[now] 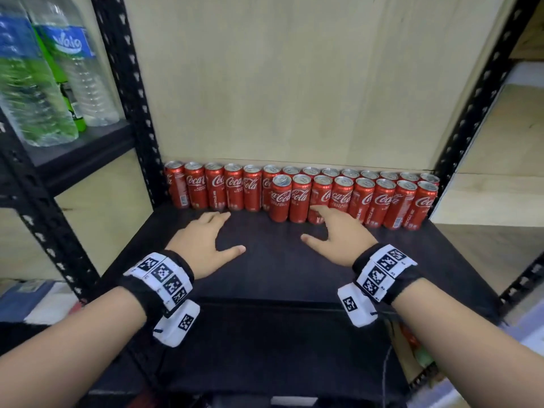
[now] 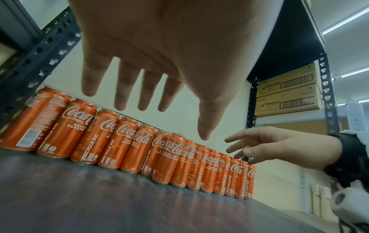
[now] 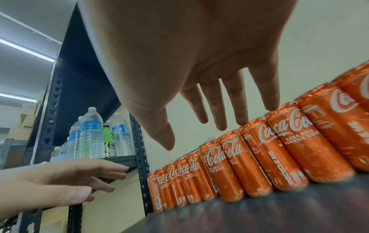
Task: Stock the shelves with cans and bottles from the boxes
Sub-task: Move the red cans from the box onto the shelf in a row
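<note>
— What's over on the far left?

— A neighbouring shelf with water bottles (image 1: 44, 83) standing upright, clear ones with blue labels, and a green bottle (image 3: 108, 140) tucked among them. A black metal post (image 1: 129, 92) with punched holes separates that bay from the middle one.

— And the middle bay?

— A dark shelf (image 1: 279, 269) against a pale board backing. Along the back stands a row of red cans (image 1: 215, 187), upright and packed side by side from the left post nearly to the right one. In front of the right part of it stands a second row of cans (image 1: 362, 201), also upright and touching one another; the left part of the shelf front is bare.

— Where are the hands?

— Both are over the shelf, palms down. The left hand (image 1: 203, 245) hovers just in front of the back row, fingers (image 2: 123, 88) straight and spread, holding nothing. The right hand (image 1: 338, 240) is near the front row — its fingers (image 3: 265, 88) are stretched out and slightly apart, their tips at the third can from that row's left end. Whether they touch it I cannot tell; they grip nothing.

— Anything on the wrists?

— Black bands with white square-patterned tags (image 1: 164, 278) on both.

— Further right?

— Stacked cardboard boxes (image 2: 287, 94) on another shelf.
</note>
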{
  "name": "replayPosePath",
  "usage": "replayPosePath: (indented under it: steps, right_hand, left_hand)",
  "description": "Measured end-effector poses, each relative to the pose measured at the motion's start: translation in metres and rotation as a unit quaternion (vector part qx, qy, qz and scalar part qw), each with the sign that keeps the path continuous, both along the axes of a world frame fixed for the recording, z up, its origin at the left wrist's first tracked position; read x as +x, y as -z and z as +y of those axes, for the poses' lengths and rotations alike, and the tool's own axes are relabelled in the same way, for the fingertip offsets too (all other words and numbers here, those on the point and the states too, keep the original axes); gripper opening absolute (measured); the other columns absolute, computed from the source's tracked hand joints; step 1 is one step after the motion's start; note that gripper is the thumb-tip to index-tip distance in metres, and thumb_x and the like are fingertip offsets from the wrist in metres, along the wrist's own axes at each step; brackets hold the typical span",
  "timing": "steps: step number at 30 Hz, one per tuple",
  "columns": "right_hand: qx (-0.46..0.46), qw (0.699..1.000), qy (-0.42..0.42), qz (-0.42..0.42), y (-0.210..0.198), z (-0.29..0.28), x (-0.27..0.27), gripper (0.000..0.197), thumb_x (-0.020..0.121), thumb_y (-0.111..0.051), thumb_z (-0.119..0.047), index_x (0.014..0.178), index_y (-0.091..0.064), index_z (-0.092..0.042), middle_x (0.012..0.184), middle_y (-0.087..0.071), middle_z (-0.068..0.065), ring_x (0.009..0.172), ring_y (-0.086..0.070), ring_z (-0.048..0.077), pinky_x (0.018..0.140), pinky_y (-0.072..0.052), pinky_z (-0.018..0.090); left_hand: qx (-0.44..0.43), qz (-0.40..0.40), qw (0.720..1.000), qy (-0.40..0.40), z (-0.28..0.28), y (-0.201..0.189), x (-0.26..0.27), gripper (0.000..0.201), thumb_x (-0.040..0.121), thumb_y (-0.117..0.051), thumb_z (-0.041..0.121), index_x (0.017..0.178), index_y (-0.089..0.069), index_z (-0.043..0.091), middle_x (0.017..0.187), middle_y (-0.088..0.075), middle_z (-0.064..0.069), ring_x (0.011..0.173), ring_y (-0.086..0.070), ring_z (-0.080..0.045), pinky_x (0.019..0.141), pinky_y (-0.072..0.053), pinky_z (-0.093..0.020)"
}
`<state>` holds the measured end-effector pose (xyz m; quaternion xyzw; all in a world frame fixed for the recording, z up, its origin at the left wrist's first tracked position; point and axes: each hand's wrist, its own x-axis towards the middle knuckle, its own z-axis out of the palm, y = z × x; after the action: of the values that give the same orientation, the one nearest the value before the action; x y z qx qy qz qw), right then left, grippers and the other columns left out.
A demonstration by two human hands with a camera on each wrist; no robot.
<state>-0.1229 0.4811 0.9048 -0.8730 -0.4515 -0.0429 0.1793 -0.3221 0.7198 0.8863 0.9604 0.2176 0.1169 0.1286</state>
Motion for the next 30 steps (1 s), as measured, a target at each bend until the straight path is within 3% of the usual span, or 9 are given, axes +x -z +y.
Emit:
replayPosePath:
  steps: [4, 9, 16, 21, 24, 26, 30]
  right_hand:
    - [-0.041, 0.998, 0.029, 0.033, 0.016, -0.021, -0.045, 0.087, 0.091, -0.059, -0.061, 0.158, -0.028, -0.016, 0.157, -0.041, 0.005, 0.142, -0.041, 0.023, 0.115, -0.036, 0.036]
    - [-0.080, 0.994, 0.047, 0.065, 0.035, -0.055, -0.090, 0.091, 0.093, -0.057, -0.061, 0.161, -0.020, -0.014, 0.163, -0.030, 0.003, 0.149, -0.030, 0.018, 0.119, -0.025, 0.028]
    - [-0.132, 0.985, 0.048, 0.100, 0.075, -0.108, -0.120, 0.089, 0.091, -0.052, -0.068, 0.160, -0.022, -0.020, 0.159, -0.037, 0.003, 0.146, -0.035, 0.022, 0.119, -0.031, 0.035]
    - [-0.149, 0.977, 0.037, 0.147, 0.106, -0.148, -0.123, 0.083, 0.091, -0.056, -0.064, 0.157, -0.030, -0.021, 0.151, -0.046, 0.004, 0.139, -0.043, 0.021, 0.114, -0.036, 0.031]
    - [-0.197, 0.957, 0.042, 0.210, 0.127, -0.176, -0.122, 0.073, 0.090, -0.059, -0.064, 0.148, -0.042, -0.024, 0.127, -0.062, -0.001, 0.115, -0.060, 0.017, 0.096, -0.047, 0.029]
    - [-0.267, 0.929, 0.037, 0.254, 0.146, -0.195, -0.119, 0.068, 0.087, -0.060, -0.067, 0.138, -0.050, -0.024, 0.112, -0.067, -0.004, 0.100, -0.062, 0.014, 0.083, -0.047, 0.027]
    - [-0.350, 0.881, 0.033, 0.318, 0.186, -0.231, -0.122, 0.062, 0.090, -0.062, -0.060, 0.138, -0.050, -0.023, 0.123, -0.066, 0.000, 0.117, -0.061, 0.022, 0.087, -0.044, 0.029]
  left_hand:
    - [-0.015, 0.065, 0.998, -0.010, -0.005, 0.012, -0.032, 0.097, 0.082, -0.049, 0.081, 0.157, -0.026, 0.025, 0.162, -0.027, 0.001, 0.143, -0.038, -0.023, 0.112, -0.040, -0.045]
    - [-0.038, 0.105, 0.994, 0.004, -0.017, 0.028, -0.063, 0.095, 0.081, -0.054, 0.079, 0.156, -0.029, 0.026, 0.162, -0.028, 0.002, 0.142, -0.040, -0.024, 0.112, -0.040, -0.045]
    - [-0.098, 0.105, 0.989, 0.041, -0.054, 0.057, -0.095, 0.085, 0.082, -0.066, 0.065, 0.153, -0.036, 0.030, 0.161, -0.029, 0.002, 0.142, -0.040, -0.022, 0.117, -0.035, -0.038]
    - [-0.139, 0.109, 0.982, 0.059, -0.096, 0.090, -0.110, 0.079, 0.085, -0.069, 0.056, 0.152, -0.038, 0.027, 0.156, -0.035, 0.005, 0.140, -0.041, -0.013, 0.115, -0.032, -0.026]
    - [-0.178, 0.149, 0.972, 0.045, -0.122, 0.116, -0.118, 0.078, 0.084, -0.071, 0.054, 0.150, -0.041, 0.026, 0.151, -0.041, 0.003, 0.136, -0.045, -0.013, 0.112, -0.035, -0.025]
    - [-0.202, 0.193, 0.960, 0.028, -0.140, 0.135, -0.125, 0.074, 0.084, -0.072, 0.055, 0.147, -0.045, 0.027, 0.145, -0.048, 0.002, 0.130, -0.049, -0.015, 0.108, -0.038, -0.025]
    - [-0.241, 0.299, 0.923, 0.027, -0.181, 0.173, -0.139, 0.056, 0.085, -0.072, 0.054, 0.132, -0.060, 0.025, 0.127, -0.063, 0.004, 0.116, -0.060, -0.012, 0.095, -0.047, -0.024]
